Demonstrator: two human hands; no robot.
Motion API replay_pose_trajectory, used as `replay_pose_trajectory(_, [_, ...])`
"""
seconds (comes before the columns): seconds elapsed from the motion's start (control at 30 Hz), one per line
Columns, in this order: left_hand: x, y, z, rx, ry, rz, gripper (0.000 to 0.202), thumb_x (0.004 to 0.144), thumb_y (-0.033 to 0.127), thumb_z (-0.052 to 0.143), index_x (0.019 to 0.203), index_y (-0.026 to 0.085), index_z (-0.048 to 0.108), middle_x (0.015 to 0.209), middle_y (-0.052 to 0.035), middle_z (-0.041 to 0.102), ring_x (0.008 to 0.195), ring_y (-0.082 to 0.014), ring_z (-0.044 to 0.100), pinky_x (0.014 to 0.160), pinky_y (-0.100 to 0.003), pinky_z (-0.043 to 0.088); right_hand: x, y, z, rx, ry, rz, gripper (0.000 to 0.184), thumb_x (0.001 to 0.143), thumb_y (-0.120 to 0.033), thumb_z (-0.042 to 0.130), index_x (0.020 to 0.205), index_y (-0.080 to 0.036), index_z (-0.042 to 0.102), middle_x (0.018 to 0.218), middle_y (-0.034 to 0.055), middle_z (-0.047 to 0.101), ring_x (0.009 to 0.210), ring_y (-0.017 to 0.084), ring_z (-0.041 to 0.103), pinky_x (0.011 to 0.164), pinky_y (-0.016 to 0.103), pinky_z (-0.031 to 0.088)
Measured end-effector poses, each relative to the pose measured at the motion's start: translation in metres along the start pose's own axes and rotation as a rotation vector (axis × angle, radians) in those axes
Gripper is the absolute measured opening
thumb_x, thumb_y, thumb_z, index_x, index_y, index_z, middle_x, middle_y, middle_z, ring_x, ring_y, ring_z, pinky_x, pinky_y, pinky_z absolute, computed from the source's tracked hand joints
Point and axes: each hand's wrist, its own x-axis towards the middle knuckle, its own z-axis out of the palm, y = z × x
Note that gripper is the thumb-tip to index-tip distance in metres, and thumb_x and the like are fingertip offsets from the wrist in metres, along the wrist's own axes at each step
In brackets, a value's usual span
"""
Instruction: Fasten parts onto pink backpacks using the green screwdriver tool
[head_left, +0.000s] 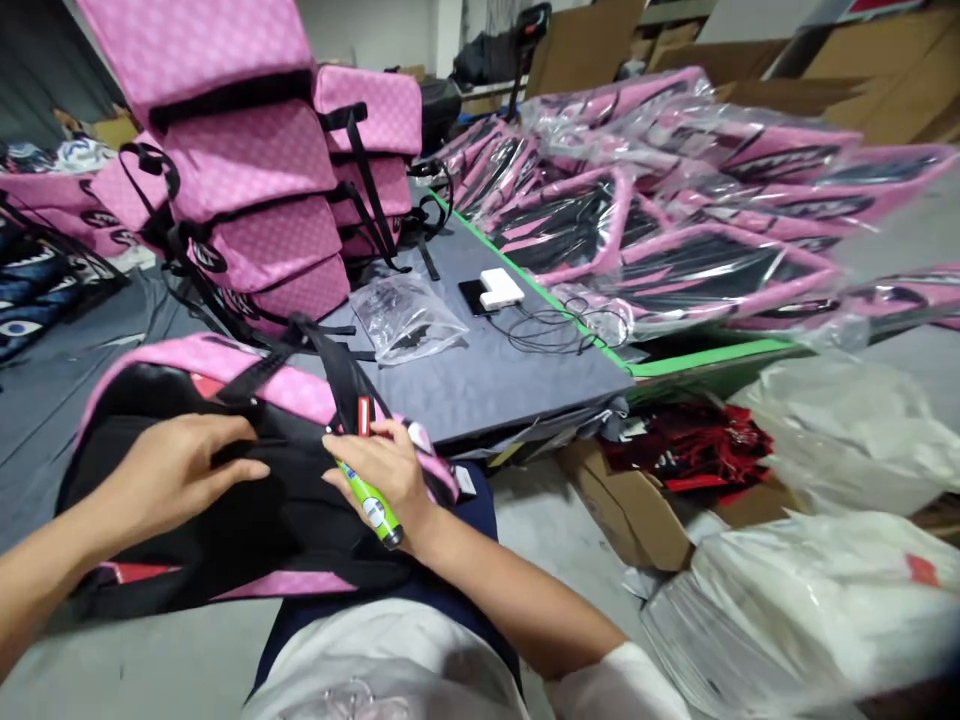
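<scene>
A pink and black backpack lies across my lap and the table's edge, its black back panel facing up. My right hand is closed around a slim green tube with a black end, which looks like a marker. That hand rests by the bag's black strap, close to a small red tag. Over the back panel is my left hand, thumb and fingers apart, with nothing between them. Whether it touches the panel I cannot tell.
Stacked pink bags stand at the table's back left. A clear plastic bag and a white device with cables lie on the grey table. Plastic-wrapped pink bags are piled right, above a cardboard box and white sacks.
</scene>
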Motion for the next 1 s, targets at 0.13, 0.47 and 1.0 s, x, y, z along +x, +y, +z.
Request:
replay_pose_trajectory(0.13, [0.003, 0.037, -0.027, -0.303, 0.085, -0.237, 0.039, 0.078, 0.062, 0.069, 0.083, 0.023, 0.067, 0.064, 0.0054, 0.063, 0.054, -0.0127, 0.052, 0.047, -0.022, 0.037, 0.041, -0.017, -0.071, -0.031, -0.034, -0.116, 0.029, 0.100, -0.027, 0.058, 0.127, -0.027, 0.066, 0.112, 0.0029, 0.077, 0.101, 0.015, 0.073, 0.109, 0.038, 0.044])
replay_pose_trajectory(0.47, [0.039, 0.063, 0.128, 0.046, 0.092, 0.053, 0.038, 0.090, 0.027, 0.064, 0.126, 0.015, 0.062, 0.103, -0.0110, 0.075, 0.094, -0.0259, 0.071, 0.081, -0.037, 0.055, -0.007, 0.056, -0.056, -0.152, -0.155, 0.097, 0.029, 0.099, -0.029, 0.056, 0.124, -0.023, 0.069, 0.103, 0.0068, 0.079, 0.085, 0.020, 0.075, 0.081, 0.035, 0.058])
replay_pose_trajectory(1.0, [0.092, -0.009, 0.117, 0.121, -0.069, -0.070, 0.059, 0.080, 0.043, 0.076, 0.132, 0.022, 0.058, 0.116, -0.0093, 0.071, 0.108, -0.0299, 0.064, 0.094, -0.042, 0.046, -0.017, 0.041, -0.001, -0.018, -0.329, -0.028, 0.022, 0.097, -0.022, 0.056, 0.115, -0.021, 0.069, 0.097, 0.0090, 0.076, 0.096, 0.022, 0.072, 0.080, 0.035, 0.054])
